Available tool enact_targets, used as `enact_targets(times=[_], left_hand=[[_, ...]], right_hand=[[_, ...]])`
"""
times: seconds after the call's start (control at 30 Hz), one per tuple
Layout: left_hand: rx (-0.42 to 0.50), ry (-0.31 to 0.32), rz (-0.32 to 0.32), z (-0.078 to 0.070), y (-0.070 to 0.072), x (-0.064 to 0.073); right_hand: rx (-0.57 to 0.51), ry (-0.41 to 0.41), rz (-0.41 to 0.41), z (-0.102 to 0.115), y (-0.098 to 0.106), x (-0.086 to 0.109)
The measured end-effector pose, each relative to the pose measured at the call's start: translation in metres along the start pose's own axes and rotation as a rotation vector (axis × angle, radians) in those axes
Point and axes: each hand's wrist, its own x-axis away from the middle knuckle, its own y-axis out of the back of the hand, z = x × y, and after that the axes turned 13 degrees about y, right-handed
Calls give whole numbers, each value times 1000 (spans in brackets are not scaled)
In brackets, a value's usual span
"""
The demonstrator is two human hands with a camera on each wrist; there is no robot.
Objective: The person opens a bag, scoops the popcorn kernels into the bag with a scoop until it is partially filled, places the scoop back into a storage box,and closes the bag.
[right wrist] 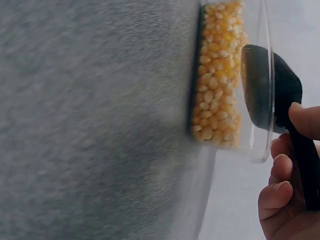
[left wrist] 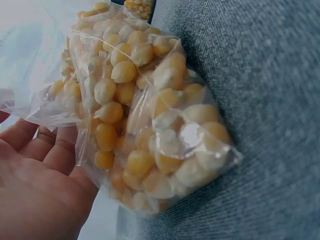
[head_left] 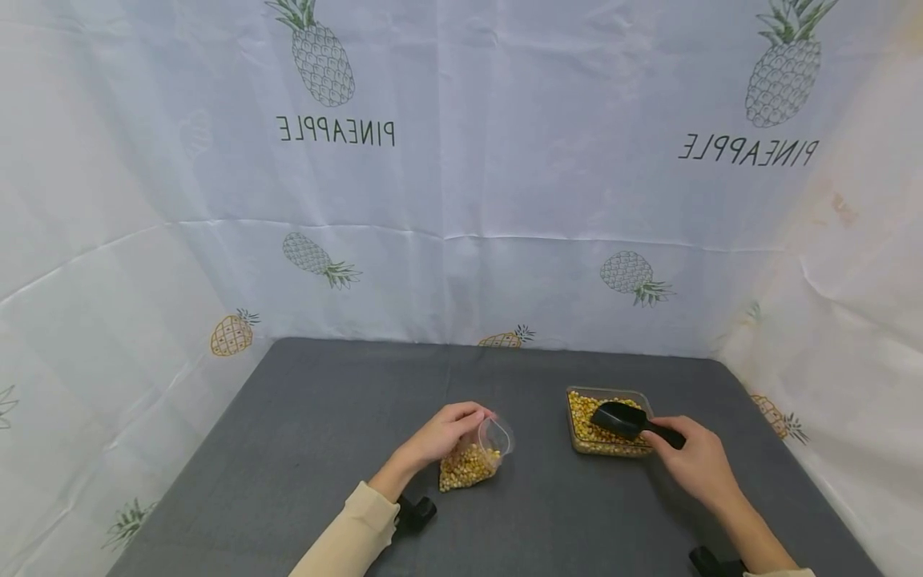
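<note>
My left hand holds a clear plastic bag by its upper edge, and the bag's round mouth stands open toward the right. Yellow corn kernels fill the lower part of the bag, which rests on the table in the left wrist view. Over on the right, my right hand grips the handle of a black scoop. The scoop's bowl is inside the rim of a clear rectangular container, over the corn in it. Whether the scoop carries kernels cannot be told.
A dark grey cloth covers the table. Behind it and at both sides hangs a white curtain with printed pineapples. Black wrist devices sit below both hands. Bare table lies between the bag and the container.
</note>
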Motion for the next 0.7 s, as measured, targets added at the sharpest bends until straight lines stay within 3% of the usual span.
enact_targets(times=[0.5,0.7], left_hand=[[3,-16,-18,6,0,-3],[27,-36,0,7,0,-3]], right_hand=[[43,-6,-21,-1,-2,3],[38,-42,12,-3,-1,5]])
